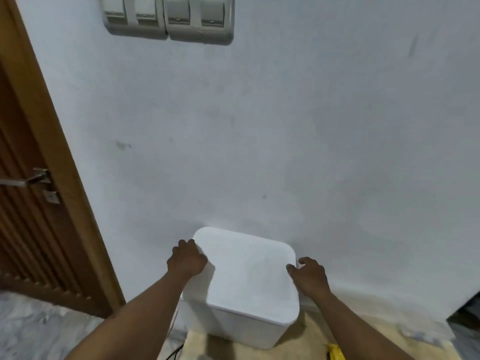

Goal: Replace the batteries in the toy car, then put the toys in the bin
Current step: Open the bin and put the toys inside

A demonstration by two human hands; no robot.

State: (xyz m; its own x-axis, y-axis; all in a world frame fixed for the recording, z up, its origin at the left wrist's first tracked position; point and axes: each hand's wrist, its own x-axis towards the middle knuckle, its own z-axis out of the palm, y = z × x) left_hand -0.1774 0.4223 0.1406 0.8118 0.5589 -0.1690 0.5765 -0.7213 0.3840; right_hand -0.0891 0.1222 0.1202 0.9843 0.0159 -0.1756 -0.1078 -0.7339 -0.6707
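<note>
The bin point(241, 289) is white, with its lid point(249, 274) on, and it stands on a light wooden desk point(311, 341) close against the white wall point(259, 139). The left hand point(187, 258) grips the left edge of the lid, with the fingers curled over the rim. The right hand point(309, 278) holds the right edge, thumb on top of the lid and the fingers bent down at the side. Both forearms reach in from below. A small yellow thing point(335, 352) lies on the desk near the right forearm; what it is I cannot tell. Left of the bin is a brown door point(28, 229) with a metal handle point(26, 179). High on the wall are switches point(168, 18).
</note>
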